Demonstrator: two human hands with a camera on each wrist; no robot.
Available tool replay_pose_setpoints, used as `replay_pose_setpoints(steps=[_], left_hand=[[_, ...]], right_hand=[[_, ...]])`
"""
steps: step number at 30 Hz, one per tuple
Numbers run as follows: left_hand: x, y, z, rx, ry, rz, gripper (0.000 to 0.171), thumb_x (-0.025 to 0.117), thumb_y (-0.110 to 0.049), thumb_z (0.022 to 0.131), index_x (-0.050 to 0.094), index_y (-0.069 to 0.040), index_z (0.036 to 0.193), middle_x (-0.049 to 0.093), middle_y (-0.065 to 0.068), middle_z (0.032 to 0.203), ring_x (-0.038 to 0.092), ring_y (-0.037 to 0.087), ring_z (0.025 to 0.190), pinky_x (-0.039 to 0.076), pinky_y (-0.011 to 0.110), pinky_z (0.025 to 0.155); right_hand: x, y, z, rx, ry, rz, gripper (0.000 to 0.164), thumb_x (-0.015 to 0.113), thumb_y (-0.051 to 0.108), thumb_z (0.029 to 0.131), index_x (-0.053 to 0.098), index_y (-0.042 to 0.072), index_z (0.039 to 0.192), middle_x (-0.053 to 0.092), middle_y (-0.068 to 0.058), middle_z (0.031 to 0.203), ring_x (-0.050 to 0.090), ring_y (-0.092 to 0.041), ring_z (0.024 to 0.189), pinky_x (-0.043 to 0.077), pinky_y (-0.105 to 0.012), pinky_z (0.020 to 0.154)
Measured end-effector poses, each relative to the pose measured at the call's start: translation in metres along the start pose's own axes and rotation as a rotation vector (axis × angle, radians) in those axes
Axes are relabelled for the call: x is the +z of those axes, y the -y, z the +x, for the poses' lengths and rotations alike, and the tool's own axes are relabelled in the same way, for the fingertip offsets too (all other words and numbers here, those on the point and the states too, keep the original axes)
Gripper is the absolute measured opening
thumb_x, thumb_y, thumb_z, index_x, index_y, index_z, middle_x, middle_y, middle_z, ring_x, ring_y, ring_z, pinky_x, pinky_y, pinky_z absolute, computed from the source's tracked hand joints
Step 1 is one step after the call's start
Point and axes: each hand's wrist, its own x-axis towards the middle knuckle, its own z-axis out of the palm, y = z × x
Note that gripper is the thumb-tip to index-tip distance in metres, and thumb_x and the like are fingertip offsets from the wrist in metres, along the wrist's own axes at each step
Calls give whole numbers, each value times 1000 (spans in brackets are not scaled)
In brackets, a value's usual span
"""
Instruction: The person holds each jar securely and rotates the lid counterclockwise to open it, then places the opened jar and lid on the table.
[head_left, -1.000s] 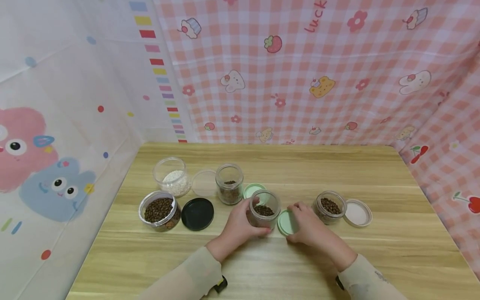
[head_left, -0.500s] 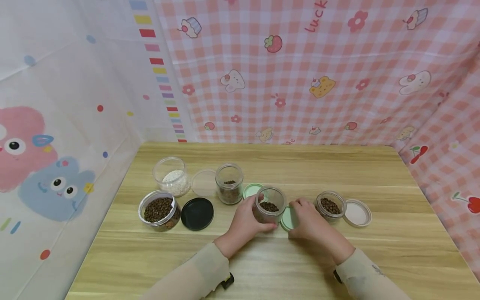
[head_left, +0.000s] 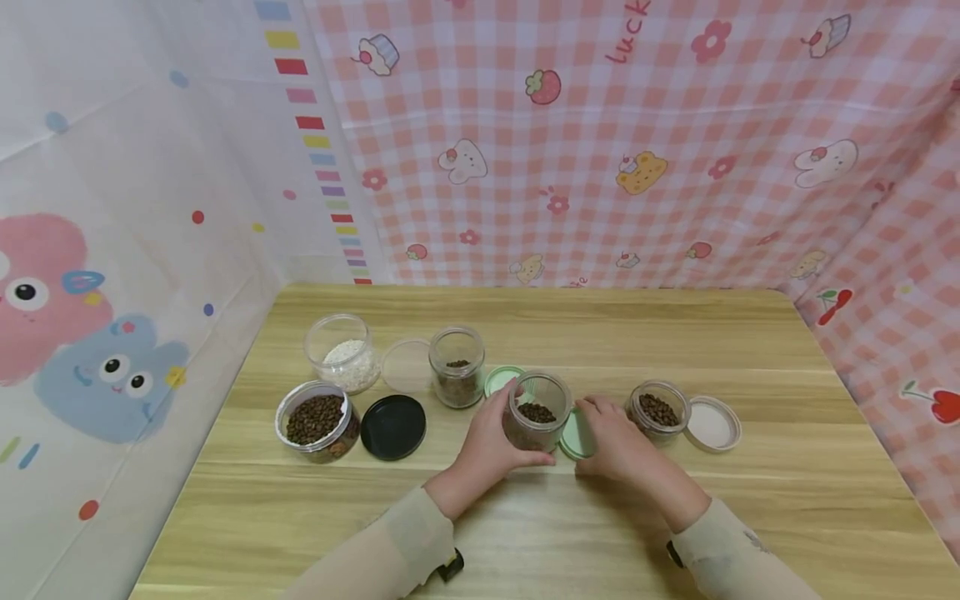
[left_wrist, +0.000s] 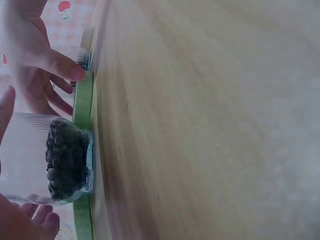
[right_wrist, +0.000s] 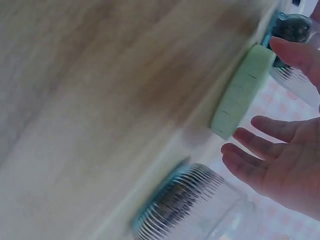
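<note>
My left hand (head_left: 489, 437) grips a clear glass jar (head_left: 538, 433) with coffee beans in its bottom, thumb at the front and fingers round the far left side. In the left wrist view the jar (left_wrist: 30, 160) stands upright at the tabletop, a green rim behind it. Just right of the jar lies a light green lid (head_left: 576, 437). My right hand (head_left: 615, 442) holds this lid by its edge, thumb in front and fingers behind. In the right wrist view the ridged lid (right_wrist: 242, 95) lies flat, with fingertips at both ends.
At left stand a jar of white grains (head_left: 352, 367), a wide jar of beans (head_left: 315, 425) and a black lid (head_left: 393, 427). Behind are another bean jar (head_left: 457, 375), a clear lid (head_left: 405, 367) and a second green lid (head_left: 498, 382). Rightward are a bean jar (head_left: 658, 412) and white lid (head_left: 712, 423).
The left hand has shifted the jar a little right and away from me. The green lid has slid slightly right under the right hand. Over the last half second both hands hardly move.
</note>
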Motion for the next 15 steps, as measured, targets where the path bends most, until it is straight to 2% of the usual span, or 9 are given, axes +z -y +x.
replay_pose_setpoints(steps=[3,7,11,15], left_hand=[[-4,1,-4,26,-12,-30,121,91,-44,51,26,-15,149,40,4,146,39,23,133,35,46,108],[-19,-5,-12,98,-31,-84,121,92,-41,51,23,-22,149,37,1,146,40,20,131,37,46,107],[-47,-19,-17,197,-28,-110,115,90,-39,57,22,-25,149,36,-2,148,39,18,131,37,43,107],[-84,-32,-16,261,-9,-61,95,82,-33,72,26,-25,148,39,-3,145,40,16,131,35,41,109]], right_hand=[[-7,5,-5,-22,-6,3,92,87,18,60,41,-8,136,41,-26,139,40,-45,126,37,-58,101],[-26,7,-14,-85,-31,30,83,82,10,65,42,-7,136,41,-27,139,41,-47,125,37,-58,101],[-54,2,-23,-149,-79,59,68,73,4,75,43,-5,135,45,-25,137,43,-45,124,40,-57,99],[-87,-2,-28,-168,-111,93,57,65,9,85,42,-1,136,44,-23,137,46,-40,123,42,-55,96]])
